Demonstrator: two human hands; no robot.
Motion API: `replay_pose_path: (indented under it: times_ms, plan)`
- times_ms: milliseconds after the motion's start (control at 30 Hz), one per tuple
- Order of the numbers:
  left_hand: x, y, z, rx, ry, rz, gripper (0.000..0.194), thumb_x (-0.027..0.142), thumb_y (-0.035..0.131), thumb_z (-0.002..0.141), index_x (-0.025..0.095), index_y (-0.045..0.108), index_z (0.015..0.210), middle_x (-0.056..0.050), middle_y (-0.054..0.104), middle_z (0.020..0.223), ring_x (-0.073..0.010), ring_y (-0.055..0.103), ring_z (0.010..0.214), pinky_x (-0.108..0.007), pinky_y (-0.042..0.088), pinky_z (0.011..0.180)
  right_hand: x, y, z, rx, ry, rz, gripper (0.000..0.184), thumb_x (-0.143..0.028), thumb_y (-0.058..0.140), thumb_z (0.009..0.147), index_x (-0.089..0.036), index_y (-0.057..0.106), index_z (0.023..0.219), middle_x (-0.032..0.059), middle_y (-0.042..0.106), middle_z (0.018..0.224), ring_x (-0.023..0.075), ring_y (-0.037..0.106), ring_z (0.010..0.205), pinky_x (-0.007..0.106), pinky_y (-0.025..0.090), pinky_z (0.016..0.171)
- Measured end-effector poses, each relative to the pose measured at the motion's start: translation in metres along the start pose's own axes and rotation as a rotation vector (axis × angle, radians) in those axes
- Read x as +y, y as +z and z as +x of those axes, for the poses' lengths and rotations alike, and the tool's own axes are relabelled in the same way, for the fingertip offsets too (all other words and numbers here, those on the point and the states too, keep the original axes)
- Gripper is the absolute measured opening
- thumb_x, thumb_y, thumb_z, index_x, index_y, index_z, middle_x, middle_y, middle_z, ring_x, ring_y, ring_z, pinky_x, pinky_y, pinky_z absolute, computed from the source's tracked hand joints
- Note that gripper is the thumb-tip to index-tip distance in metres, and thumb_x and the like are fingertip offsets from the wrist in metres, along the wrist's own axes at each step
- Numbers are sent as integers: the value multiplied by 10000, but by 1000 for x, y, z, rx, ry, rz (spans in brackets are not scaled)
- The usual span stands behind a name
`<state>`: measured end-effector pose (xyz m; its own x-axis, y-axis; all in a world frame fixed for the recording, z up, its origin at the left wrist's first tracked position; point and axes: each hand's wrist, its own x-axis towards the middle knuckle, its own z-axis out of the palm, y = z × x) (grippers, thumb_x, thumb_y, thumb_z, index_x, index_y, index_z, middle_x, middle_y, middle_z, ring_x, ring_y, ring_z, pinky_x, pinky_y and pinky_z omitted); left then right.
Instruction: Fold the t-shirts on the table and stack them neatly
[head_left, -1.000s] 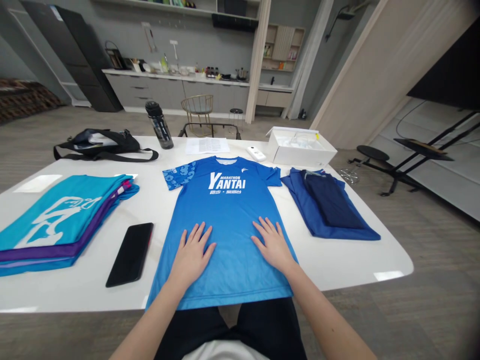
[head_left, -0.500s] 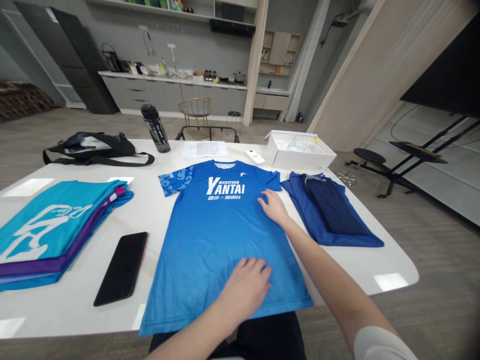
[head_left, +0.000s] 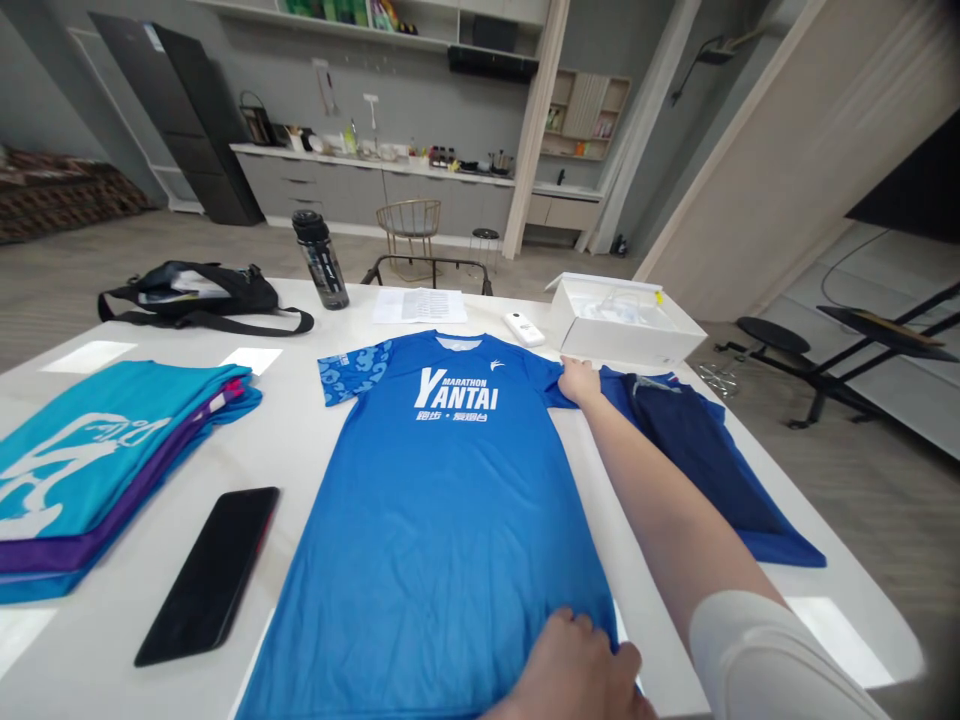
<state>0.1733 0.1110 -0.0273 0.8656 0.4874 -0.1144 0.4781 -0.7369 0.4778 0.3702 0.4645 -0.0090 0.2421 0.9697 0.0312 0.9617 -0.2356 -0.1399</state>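
Observation:
A blue T-shirt [head_left: 450, 500] with white "Marathon Yantai" lettering lies spread flat, front up, its collar away from me. My right hand [head_left: 581, 382] reaches to the end of the right-hand sleeve, its fingers closed on the sleeve edge. Near the shirt's lower right side is my left hand [head_left: 574, 660], fingers curled onto the fabric there; its fingertips are partly hidden. The shirt's bottom hem runs out of view. Just right of my right hand lies a folded stack of dark blue clothes [head_left: 697, 460].
Folded turquoise and purple shirts [head_left: 90, 450] lie on the left of the white table [head_left: 300, 440]. A phone [head_left: 210, 575] sits between them and the T-shirt. Farther back are a black bag [head_left: 202, 295], a bottle [head_left: 321, 262], papers [head_left: 420, 306], a small white device [head_left: 523, 329] and an open white box [head_left: 630, 325].
My right hand has moved from the shirt's chest side out to the sleeve end and closed on it. My left hand has shifted right and nearer to me, to the shirt's side edge.

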Motion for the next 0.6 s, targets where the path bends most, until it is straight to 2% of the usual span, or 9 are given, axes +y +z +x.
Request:
replay_pose_path:
  times_ms: [100, 200, 267, 333, 433, 533, 600]
  plan:
    - [5, 5, 14, -144, -131, -71, 436, 540, 627, 870, 147, 715, 1037, -206, 749, 916, -351, 716, 855, -482, 524, 766, 8, 3, 14, -34, 45, -44, 456, -179, 450, 967, -132, 568, 1405, 222, 558, 1404, 381, 433, 1334, 614, 342, 1076]
    - [7, 8, 23, -164, -278, -200, 430, 478, 648, 825, 136, 722, 1074, -215, 743, 1003, -388, 701, 943, -515, 513, 830, 16, 3, 26, -29, 64, -72, 384, -283, 485, 980, -105, 655, 1275, 246, 549, 1378, 392, 441, 1321, 608, 347, 1065]
    - [4, 7, 21, -164, -335, -288, 388, 408, 644, 808, 159, 717, 1097, -191, 741, 1037, -368, 696, 948, -473, 520, 797, 20, 1, 33, -5, 45, -23, 330, -318, 555, 949, -94, 710, 1135, 248, 566, 1342, 388, 450, 1311, 574, 341, 1079]
    - [-1, 2, 13, -164, -370, -366, 315, 322, 621, 805, 195, 706, 1080, -153, 742, 1036, -316, 697, 879, -410, 523, 712, 22, -3, 38, 30, 76, 201, 235, -292, 642, 886, -99, 730, 986, 225, 628, 1244, 359, 490, 1275, 505, 349, 1089]
    - [-13, -9, -9, -35, -401, -498, 269, 192, 600, 784, 238, 678, 1038, -89, 732, 1018, -247, 682, 874, -344, 527, 708, 17, -12, 44, 75, 209, 599, 143, -254, 706, 823, -118, 705, 867, 156, 696, 1013, 304, 579, 1149, 409, 418, 1029]
    - [-30, -22, -35, 168, -381, -676, 350, 69, 578, 756, 254, 694, 1029, -45, 704, 1049, -194, 657, 966, -298, 516, 840, 0, -25, 49, 63, 276, 781, 136, -262, 708, 838, -134, 665, 851, 82, 677, 820, 244, 647, 939, 351, 516, 867]
    - [-43, -30, -53, 276, -346, -805, 355, 33, 559, 768, 241, 745, 987, -41, 701, 1022, -162, 656, 901, -267, 504, 836, -18, -37, 54, 16, 305, 913, 97, -226, 684, 863, -145, 633, 848, 39, 649, 722, 196, 654, 772, 311, 552, 736]
